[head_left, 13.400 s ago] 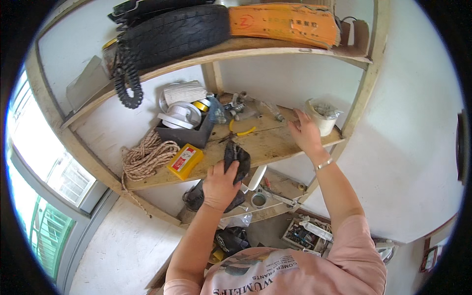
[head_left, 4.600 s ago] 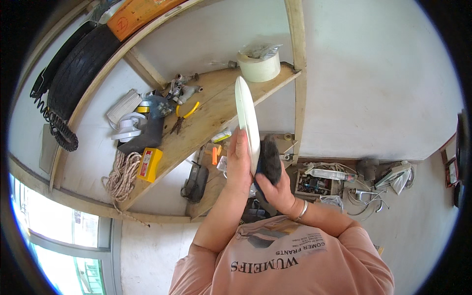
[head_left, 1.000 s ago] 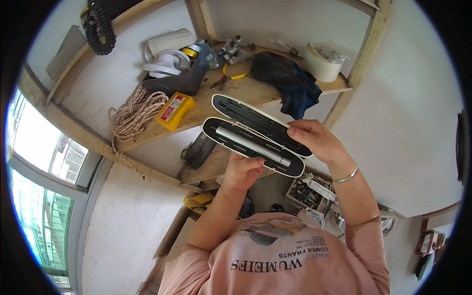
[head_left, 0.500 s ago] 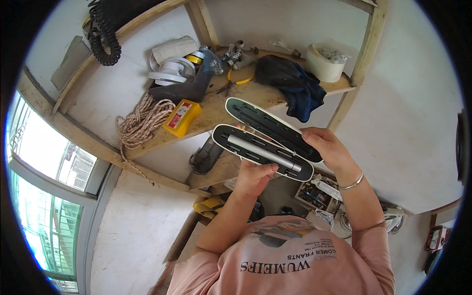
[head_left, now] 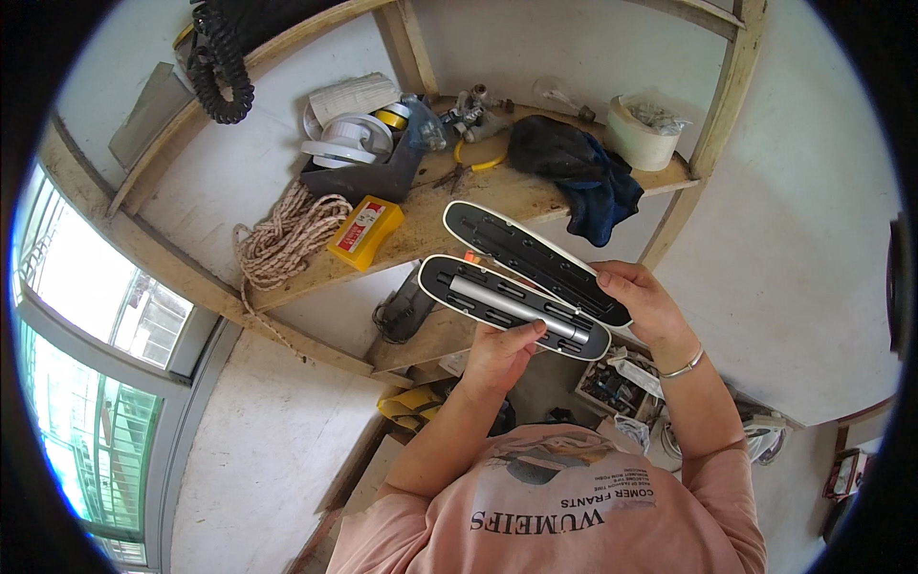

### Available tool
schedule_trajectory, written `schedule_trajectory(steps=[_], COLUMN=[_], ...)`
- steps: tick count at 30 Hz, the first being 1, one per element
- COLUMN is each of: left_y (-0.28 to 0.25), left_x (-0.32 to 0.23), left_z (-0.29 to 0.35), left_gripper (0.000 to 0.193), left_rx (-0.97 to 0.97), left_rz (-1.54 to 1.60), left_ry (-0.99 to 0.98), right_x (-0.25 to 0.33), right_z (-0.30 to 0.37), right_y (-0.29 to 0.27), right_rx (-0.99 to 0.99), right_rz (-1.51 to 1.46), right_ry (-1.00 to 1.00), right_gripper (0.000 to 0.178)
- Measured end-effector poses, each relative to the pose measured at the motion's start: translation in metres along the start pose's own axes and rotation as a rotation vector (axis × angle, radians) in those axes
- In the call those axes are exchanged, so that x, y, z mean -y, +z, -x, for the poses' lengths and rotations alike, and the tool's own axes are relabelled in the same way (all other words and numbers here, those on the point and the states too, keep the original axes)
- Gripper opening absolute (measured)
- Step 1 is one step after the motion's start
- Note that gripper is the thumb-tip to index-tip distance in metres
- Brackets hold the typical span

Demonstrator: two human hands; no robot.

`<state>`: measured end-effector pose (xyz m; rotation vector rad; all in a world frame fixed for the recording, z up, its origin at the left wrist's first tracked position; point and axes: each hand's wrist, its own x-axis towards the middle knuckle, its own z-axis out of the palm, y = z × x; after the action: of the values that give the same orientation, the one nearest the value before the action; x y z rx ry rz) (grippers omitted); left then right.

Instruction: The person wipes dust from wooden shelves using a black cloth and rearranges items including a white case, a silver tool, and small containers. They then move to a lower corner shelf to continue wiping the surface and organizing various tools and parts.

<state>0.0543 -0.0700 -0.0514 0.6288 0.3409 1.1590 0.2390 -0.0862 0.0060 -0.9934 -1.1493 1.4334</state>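
Note:
A long, rounded tool case lies opened between my hands, with two black-lined halves edged in white. My left hand (head_left: 502,359) grips the nearer half (head_left: 440,276), thumb over its rim near the right end. In that half rests a silver cylinder (head_left: 502,301), like a screwdriver handle, with small slots along both sides. My right hand (head_left: 643,304) holds the farther half (head_left: 521,251) by its right end, thumb on the inner face. This half has several small recesses. The halves meet at the right and spread apart toward the left. My fingers beneath the case are hidden.
Beyond the case, a wooden shelf (head_left: 426,225) carries a coiled rope (head_left: 287,239), a yellow box (head_left: 366,232), yellow-handled pliers (head_left: 478,163), a dark cloth (head_left: 574,167) and a white roll (head_left: 643,139). Below stands a box of small parts (head_left: 612,383). A window (head_left: 96,383) is at left.
The shelf and its contents have shifted slightly right and down in the picture. The case has turned a little, showing more of the farther half's inner face. Both hands keep their hold.

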Motion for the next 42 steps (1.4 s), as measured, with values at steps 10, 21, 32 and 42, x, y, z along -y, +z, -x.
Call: schedule_trajectory(steps=[10, 21, 32, 42], left_y=[0.01, 0.009, -0.005, -0.008], left_x=[-0.004, -0.006, 0.0, 0.001], left_z=[0.0, -0.003, -0.002, -0.003], left_gripper=[0.031, 0.031, 0.055, 0.061], left_rx=[0.003, -0.051, -0.014, 0.108], left_rz=[0.056, 0.067, -0.072, 0.032], left_ry=[0.0, -0.036, 0.0, 0.004], right_x=[-0.007, -0.009, -0.012, -0.009], right_z=[-0.005, -0.009, -0.007, -0.004], right_y=[-0.003, 0.001, 0.004, 0.008], right_rx=[-0.023, -0.034, -0.063, -0.086], right_rz=[-0.106, -0.029, -0.038, 0.058], right_ry=[0.076, 0.08, 0.092, 0.035], right_gripper=[0.032, 0.033, 0.029, 0.031])
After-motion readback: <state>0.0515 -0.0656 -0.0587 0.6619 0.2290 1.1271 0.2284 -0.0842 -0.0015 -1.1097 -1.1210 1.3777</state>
